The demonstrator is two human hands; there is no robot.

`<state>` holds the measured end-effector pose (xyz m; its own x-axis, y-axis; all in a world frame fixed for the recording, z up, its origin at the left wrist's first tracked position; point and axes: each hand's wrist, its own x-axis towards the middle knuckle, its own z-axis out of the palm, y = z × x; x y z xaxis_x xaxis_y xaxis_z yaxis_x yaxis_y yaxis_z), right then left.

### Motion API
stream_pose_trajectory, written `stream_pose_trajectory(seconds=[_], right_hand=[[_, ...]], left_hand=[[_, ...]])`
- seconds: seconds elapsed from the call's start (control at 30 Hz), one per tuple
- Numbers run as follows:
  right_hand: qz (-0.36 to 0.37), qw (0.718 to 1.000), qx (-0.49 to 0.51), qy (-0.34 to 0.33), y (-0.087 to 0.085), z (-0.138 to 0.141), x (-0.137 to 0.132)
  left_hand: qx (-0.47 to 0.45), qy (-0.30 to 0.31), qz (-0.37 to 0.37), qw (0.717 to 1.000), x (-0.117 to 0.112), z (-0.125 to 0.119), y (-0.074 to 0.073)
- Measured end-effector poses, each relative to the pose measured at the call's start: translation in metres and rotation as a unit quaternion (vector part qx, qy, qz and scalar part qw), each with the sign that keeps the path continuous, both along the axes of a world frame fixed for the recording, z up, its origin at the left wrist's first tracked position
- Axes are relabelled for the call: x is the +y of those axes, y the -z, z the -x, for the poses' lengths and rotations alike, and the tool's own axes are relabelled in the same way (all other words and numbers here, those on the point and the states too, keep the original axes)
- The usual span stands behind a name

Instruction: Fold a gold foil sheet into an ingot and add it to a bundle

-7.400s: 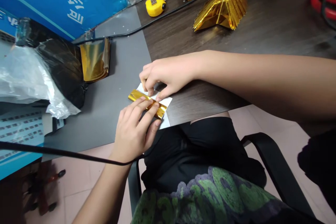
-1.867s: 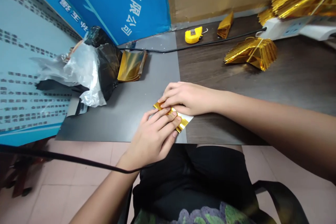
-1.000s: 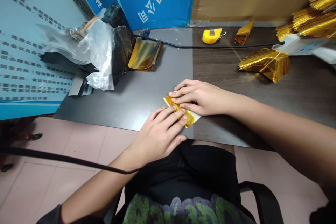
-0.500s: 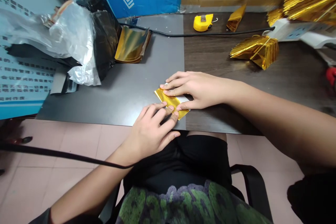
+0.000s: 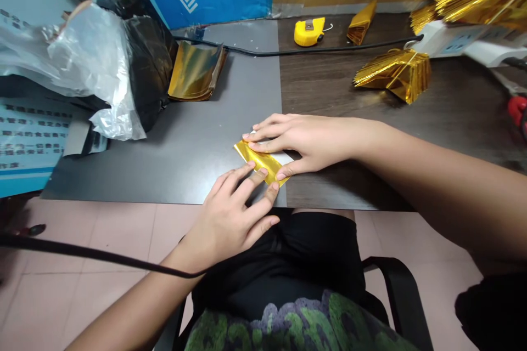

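A small folded gold foil strip lies near the front edge of the table, where a grey mat meets the dark wood. My right hand lies flat over its far side, fingers stretched out and pressing on it. My left hand comes from below, its fingertips resting on the strip's near edge, fingers apart. Part of the strip is hidden under both hands.
A stack of gold foil sheets leans by a black and clear plastic bag at the left. A yellow tape measure, a black cable, folded gold bundles and a white power strip lie further back.
My hands have stayed pressed on the gold strip; the left fingers have slid slightly toward its near edge. The view has shifted a little to the right.
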<state>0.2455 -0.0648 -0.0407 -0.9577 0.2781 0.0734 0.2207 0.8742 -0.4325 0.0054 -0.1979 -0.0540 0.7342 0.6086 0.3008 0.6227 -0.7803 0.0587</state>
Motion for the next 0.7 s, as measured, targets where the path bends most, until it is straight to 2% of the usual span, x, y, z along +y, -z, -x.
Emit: stream_pose_trajectory(seconds=[0.17,0.37,0.53,0.7], right_hand=[[0.008,1.0,0.006,0.0,0.001,0.001,0.0],[0.01,1.0,-0.011,0.002,-0.002,0.003,-0.002],[0.009,1.0,-0.012,0.01,-0.002,0.003,-0.003],[0.009,1.0,-0.007,0.012,-0.001,0.003,-0.003]], left_hand=[[0.007,-0.017,0.021,1.0,-0.004,0.002,-0.003],[0.005,-0.116,0.036,0.993,0.002,0.012,-0.007],[0.001,-0.164,0.03,0.986,0.009,0.013,-0.006],[0.009,-0.235,-0.015,0.972,0.013,0.006,0.0]])
